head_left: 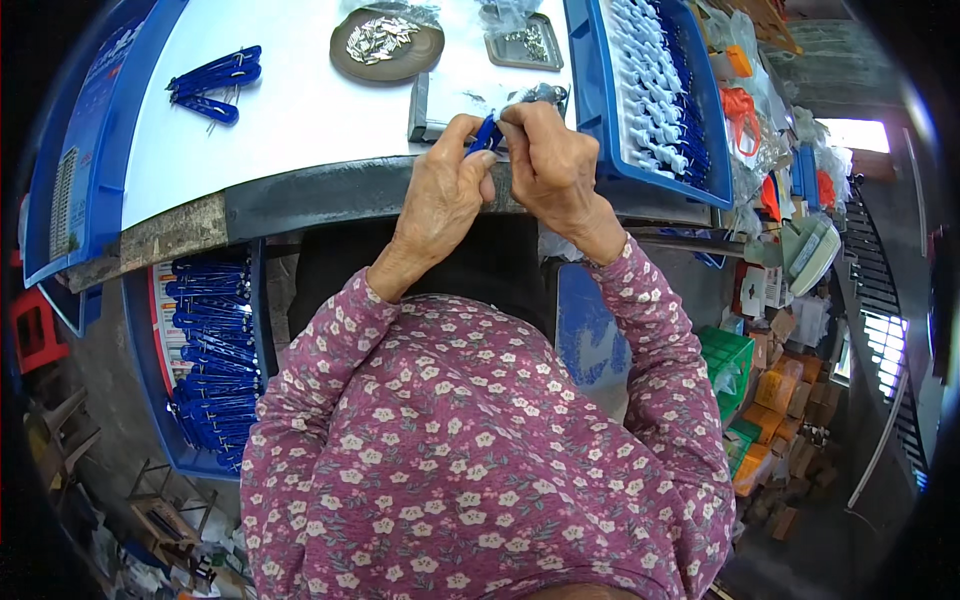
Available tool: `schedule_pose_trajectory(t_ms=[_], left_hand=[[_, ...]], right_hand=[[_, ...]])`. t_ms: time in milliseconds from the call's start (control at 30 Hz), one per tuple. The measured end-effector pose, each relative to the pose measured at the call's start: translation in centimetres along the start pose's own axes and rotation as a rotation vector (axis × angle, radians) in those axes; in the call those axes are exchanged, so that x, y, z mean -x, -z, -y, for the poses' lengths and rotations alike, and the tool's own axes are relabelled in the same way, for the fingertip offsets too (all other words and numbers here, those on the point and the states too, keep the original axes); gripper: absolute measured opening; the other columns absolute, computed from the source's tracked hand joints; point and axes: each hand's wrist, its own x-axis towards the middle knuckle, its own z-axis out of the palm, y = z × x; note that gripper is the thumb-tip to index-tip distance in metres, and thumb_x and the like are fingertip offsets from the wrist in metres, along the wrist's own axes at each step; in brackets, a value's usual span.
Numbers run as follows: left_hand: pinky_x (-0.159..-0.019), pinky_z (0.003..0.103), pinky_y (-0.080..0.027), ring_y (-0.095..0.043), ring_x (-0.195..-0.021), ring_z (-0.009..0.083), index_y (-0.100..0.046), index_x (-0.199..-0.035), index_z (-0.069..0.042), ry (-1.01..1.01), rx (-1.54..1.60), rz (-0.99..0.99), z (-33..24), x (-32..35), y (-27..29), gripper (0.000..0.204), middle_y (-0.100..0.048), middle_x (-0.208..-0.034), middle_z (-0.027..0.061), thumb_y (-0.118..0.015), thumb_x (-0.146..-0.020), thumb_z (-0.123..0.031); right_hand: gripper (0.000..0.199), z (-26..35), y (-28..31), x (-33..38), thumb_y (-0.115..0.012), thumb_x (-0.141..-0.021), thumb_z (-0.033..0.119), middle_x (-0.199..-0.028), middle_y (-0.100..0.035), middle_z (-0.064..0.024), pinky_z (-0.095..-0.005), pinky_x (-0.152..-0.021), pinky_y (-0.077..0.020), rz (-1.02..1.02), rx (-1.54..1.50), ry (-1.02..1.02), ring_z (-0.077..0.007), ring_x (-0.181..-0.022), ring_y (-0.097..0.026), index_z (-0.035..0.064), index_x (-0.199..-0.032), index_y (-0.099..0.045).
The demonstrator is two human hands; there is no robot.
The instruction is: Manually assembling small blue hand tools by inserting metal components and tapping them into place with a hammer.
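One left hand (440, 195) and one right hand (557, 160) meet at one blue piece (484, 136), with one round dish (428, 55) and one squarish tray (530, 66) past the grip and one big blue bin (592, 85) to its right.

A plum-pink top (470, 450) with a cream and grey-green floral print is worn, its matching long sleeves (325, 365) stopping short of the bare hands (440, 200)

Red plastic stool (42, 352), green crate (742, 378), cardboard boxes (785, 400), dark railing (872, 262)
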Motion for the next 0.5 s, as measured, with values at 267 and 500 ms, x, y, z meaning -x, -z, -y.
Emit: schedule_pose_trajectory(t_ms=[267, 500], left_hand=[[-0.050, 0.027, -0.042, -0.051, -0.054, 0.0110, -0.046, -0.100, 0.002, 0.015, 0.048, -0.005, 0.4, 0.1, -0.2, 0.016, -0.050, -0.059, 0.0049, -0.042, -0.087, -0.008], [-0.035, 0.018, -0.032, -0.041, -0.041, 0.0046, -0.043, -0.104, 0.003, 0.087, 0.316, 0.057, 1.0, 0.1, 0.3, 0.021, -0.052, -0.058, 0.0054, -0.043, -0.089, -0.011]], right_hand=[[0.012, 0.1, -0.7, 0.4, -0.060, -0.074, -0.003, -0.068, -0.055, -0.0120, -0.0314, -0.045, -0.0430, 0.006, 0.012, -0.003, -0.0276, -0.055, -0.058, 0.0015, -0.083, -0.054], [0.011, -0.4, -0.4, -0.2, -0.059, -0.076, -0.002, -0.070, -0.058, -0.0129, -0.0286, -0.048, -0.0441, 0.067, -0.184, -0.075, -0.0238, -0.054, -0.058, 0.0005, -0.086, -0.056]])
